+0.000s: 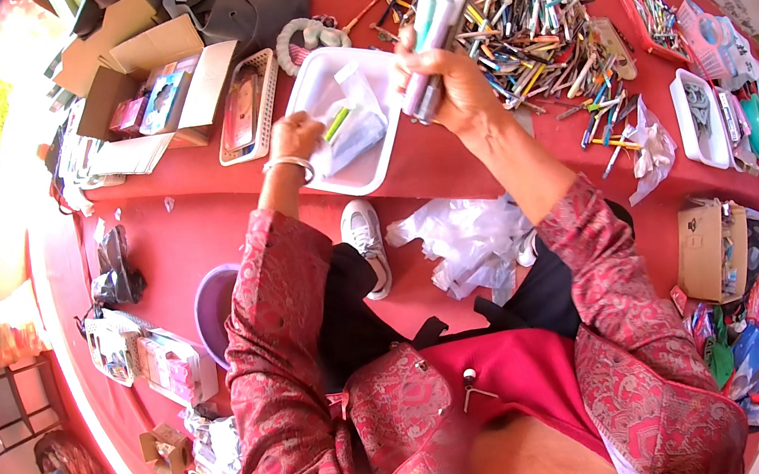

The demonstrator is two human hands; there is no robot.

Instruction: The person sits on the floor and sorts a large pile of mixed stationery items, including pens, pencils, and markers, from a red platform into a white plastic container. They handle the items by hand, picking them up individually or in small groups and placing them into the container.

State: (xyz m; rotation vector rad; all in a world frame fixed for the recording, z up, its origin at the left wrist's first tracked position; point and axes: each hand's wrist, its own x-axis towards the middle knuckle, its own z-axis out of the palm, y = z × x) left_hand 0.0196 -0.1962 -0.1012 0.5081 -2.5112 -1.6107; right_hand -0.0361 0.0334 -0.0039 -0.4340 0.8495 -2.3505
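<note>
Right hand (444, 75), grip clamped round one pen bundle (441, 21), ends jutting both sides! Left hand (295, 137), curled beside one green pen (337, 124), hold unclear, at one tray (372, 183).

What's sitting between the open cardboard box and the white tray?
In the head view, a cream basket with items inside lies between the open cardboard box and the white tray.
</note>
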